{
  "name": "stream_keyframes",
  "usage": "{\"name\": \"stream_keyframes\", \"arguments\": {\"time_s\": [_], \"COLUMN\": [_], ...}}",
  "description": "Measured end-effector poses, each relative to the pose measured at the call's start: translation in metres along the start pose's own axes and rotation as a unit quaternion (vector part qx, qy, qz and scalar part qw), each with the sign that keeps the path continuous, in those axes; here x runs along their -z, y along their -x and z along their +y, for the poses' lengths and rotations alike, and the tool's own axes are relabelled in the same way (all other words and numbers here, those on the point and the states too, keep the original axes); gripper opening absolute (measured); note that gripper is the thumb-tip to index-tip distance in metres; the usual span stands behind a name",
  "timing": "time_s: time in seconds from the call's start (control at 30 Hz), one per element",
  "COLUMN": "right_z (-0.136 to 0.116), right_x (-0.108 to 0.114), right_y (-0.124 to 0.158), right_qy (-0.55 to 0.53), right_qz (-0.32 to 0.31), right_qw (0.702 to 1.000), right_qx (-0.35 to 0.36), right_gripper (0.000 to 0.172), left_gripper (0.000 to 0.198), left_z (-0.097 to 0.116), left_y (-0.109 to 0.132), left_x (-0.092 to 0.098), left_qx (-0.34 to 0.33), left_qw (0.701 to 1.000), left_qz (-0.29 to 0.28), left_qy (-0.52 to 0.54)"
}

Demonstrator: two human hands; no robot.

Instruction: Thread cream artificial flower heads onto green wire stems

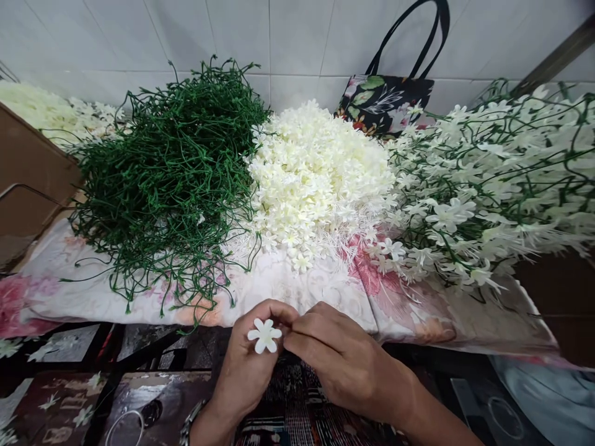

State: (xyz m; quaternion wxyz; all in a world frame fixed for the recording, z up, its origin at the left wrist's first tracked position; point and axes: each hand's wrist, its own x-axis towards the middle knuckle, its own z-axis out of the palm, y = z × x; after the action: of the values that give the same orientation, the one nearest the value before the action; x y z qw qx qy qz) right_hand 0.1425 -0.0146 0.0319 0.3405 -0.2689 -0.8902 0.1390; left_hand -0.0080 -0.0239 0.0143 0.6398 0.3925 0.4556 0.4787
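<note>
My left hand [246, 371] is closed around a white artificial flower [264, 336], its open petals facing up beside the thumb. My right hand [348, 359] meets it at the fingertips in a pinch; whatever lies between those fingers is hidden. Both hands are just in front of the table edge. Beyond them lie a tangled heap of green plastic stems [171, 167] to the left and a mound of loose cream-white flower heads [320, 167] in the middle. Flowers joined to green stems [493, 186] are piled on the right.
A floral cloth [297, 291] covers the table. A black flowered handbag [385, 102] leans on the tiled wall [297, 37]. At the left stands a cardboard box [32, 173], with more pale flowers [60, 114] behind it. Fallen flowers [83, 415] lie below the table's edge.
</note>
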Motion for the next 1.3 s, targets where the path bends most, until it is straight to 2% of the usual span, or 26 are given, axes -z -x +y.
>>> {"name": "stream_keyframes", "arguments": {"time_s": [0.07,0.13,0.2,0.27,0.33,0.47,0.53,0.63,0.7,0.8,0.9,1.0,1.1,1.23,1.3], "right_z": [0.000,0.002,0.010,0.024,0.041,0.065,0.069,0.070,0.069,0.066,0.060,0.053,0.048,0.040,0.036], "right_x": [0.000,0.001,0.003,0.006,0.007,0.002,-0.002,-0.005,-0.004,0.000,0.005,0.009,0.008,0.002,0.001], "right_y": [-0.002,-0.002,-0.001,-0.002,-0.006,-0.017,-0.021,-0.021,-0.018,-0.015,-0.012,-0.010,-0.006,-0.001,0.002], "right_qy": [0.000,-0.011,-0.013,0.029,0.129,0.261,0.285,0.285,0.252,0.145,0.049,-0.041,-0.170,-0.327,-0.315], "right_qz": [0.004,0.021,0.050,0.088,0.112,0.026,-0.008,-0.015,0.004,0.063,0.105,0.115,0.125,0.103,0.083], "right_qw": [1.000,1.000,0.999,0.994,0.979,0.954,0.949,0.949,0.958,0.974,0.972,0.955,0.922,0.871,0.880], "right_qx": [0.010,0.008,-0.011,-0.051,-0.113,-0.143,-0.136,-0.132,-0.140,-0.163,-0.203,-0.272,-0.325,-0.351,-0.345], "right_gripper": [0.024,0.023,0.022,0.017,0.014,0.016,0.020,0.025,0.024,0.019,0.015,0.012,0.011,0.015,0.015], "left_gripper": [0.004,0.001,0.008,0.017,0.025,0.031,0.031,0.030,0.029,0.025,0.023,0.022,0.017,0.013,0.007], "left_z": [-0.002,-0.002,0.000,0.005,0.009,0.013,0.012,0.009,0.007,0.007,0.007,0.006,0.003,0.000,-0.001], "left_y": [0.000,-0.001,-0.002,-0.006,-0.011,-0.021,-0.024,-0.026,-0.028,-0.030,-0.032,-0.031,-0.030,-0.029,-0.028], "left_x": [-0.003,-0.005,-0.007,-0.008,-0.008,-0.007,-0.007,-0.006,-0.005,-0.006,-0.009,-0.012,-0.014,-0.013,-0.013], "left_qx": [0.038,0.061,0.066,0.064,0.063,0.059,0.055,0.048,0.041,0.023,0.014,0.016,-0.017,-0.103,-0.133], "left_qw": [0.999,0.997,0.993,0.990,0.987,0.985,0.984,0.984,0.985,0.985,0.983,0.981,0.986,0.994,0.991], "left_qz": [-0.001,0.024,0.057,0.090,0.112,0.114,0.108,0.106,0.107,0.103,0.101,0.106,0.100,0.032,0.005], "left_qy": [0.014,0.047,0.074,0.089,0.098,0.119,0.127,0.132,0.132,0.139,0.153,0.159,0.134,0.018,-0.032]}}
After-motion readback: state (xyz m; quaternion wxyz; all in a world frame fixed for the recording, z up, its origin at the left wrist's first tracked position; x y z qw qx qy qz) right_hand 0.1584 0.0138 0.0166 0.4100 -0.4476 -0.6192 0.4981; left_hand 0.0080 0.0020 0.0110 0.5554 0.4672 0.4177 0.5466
